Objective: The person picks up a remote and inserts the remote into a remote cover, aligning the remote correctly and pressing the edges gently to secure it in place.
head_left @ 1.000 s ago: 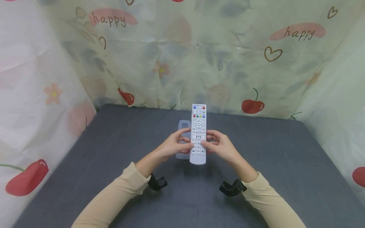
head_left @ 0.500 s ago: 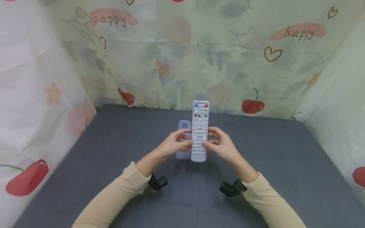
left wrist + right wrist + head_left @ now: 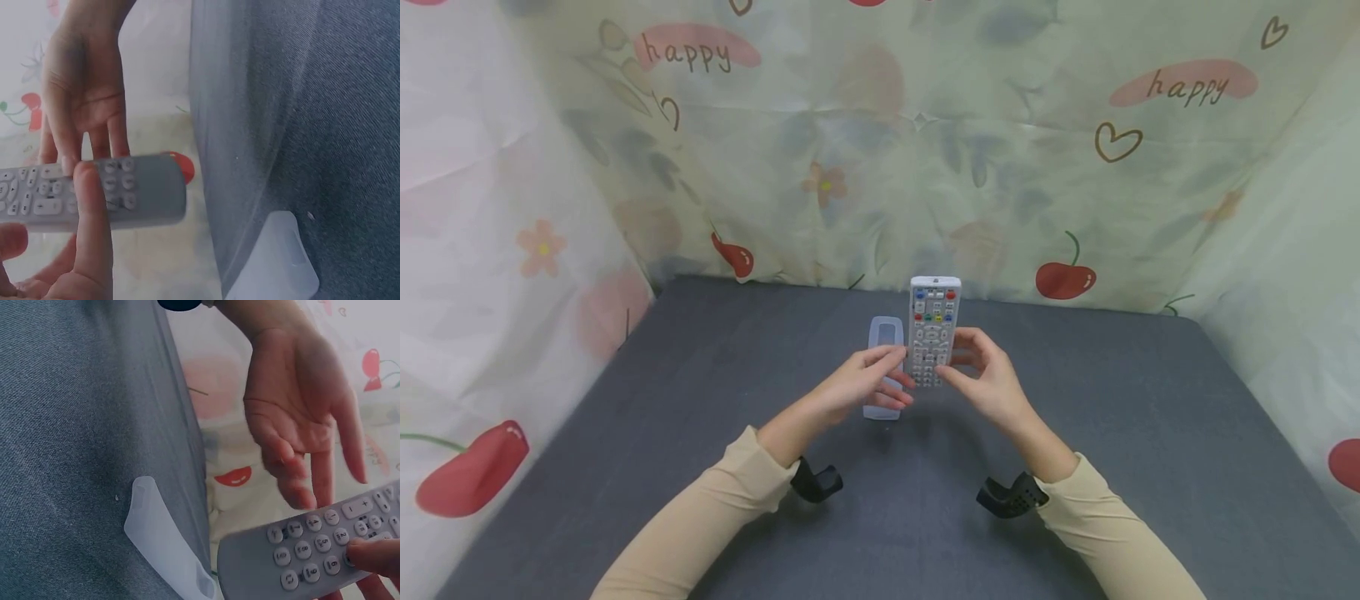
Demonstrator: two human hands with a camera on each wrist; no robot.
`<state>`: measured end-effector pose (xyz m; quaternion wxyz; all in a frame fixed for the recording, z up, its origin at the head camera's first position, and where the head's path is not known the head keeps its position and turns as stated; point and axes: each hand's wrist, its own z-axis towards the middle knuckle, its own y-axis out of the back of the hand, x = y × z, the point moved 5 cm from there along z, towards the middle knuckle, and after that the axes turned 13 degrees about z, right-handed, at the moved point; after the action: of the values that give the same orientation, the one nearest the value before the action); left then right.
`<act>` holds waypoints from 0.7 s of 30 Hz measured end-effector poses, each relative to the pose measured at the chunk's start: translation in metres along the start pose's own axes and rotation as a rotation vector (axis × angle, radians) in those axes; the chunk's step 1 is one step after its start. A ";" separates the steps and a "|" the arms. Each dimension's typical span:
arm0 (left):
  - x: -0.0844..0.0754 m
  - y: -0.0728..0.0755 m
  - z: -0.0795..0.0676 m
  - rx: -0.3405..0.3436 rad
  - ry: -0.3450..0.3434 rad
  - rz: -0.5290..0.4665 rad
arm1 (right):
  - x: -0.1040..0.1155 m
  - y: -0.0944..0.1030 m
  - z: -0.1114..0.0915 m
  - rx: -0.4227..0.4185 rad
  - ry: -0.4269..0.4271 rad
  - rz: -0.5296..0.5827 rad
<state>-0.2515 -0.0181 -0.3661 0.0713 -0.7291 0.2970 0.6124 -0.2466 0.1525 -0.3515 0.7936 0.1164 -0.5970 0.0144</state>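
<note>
A white remote control (image 3: 933, 329) with rows of buttons is held up over the table, its far end tipped upward. My right hand (image 3: 988, 375) grips its right side, thumb on the number keys and the other fingers behind. Close by the left edge is my left hand (image 3: 865, 383), with its fingers loosely extended. In the right wrist view, that left hand (image 3: 297, 412) shows its palm, and its fingers stand apart around nothing. A translucent remote cover (image 3: 886, 329) lies on the table, partly hidden behind the left hand.
The dark grey cloth-covered table (image 3: 737, 333) spreads under both arms. Patterned fabric walls (image 3: 925, 167) enclose it at the back and on both sides. A black band (image 3: 816, 481) sits on the left wrist, with another (image 3: 1012, 495) on the right.
The left hand has let go of the remote control, its fingers spreading at the edge. The remote has shifted slightly right in the right hand's grip and tilted. The cover has stayed put.
</note>
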 end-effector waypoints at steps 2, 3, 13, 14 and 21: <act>-0.002 -0.001 0.000 0.012 0.001 -0.038 | 0.001 -0.001 0.000 0.008 0.014 0.012; -0.003 -0.002 -0.001 0.015 -0.002 -0.053 | 0.001 -0.001 -0.001 0.012 0.019 0.019; -0.005 -0.001 -0.002 0.009 -0.029 -0.156 | 0.001 0.000 -0.002 0.019 0.067 0.013; -0.004 0.000 -0.001 0.000 -0.023 -0.153 | 0.001 0.000 -0.002 0.016 0.075 0.016; 0.000 0.002 0.000 -0.056 -0.009 -0.125 | -0.003 0.001 0.000 -0.030 0.028 0.027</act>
<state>-0.2523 -0.0196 -0.3659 0.0903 -0.7451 0.2335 0.6182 -0.2473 0.1544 -0.3543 0.8032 0.0961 -0.5877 0.0179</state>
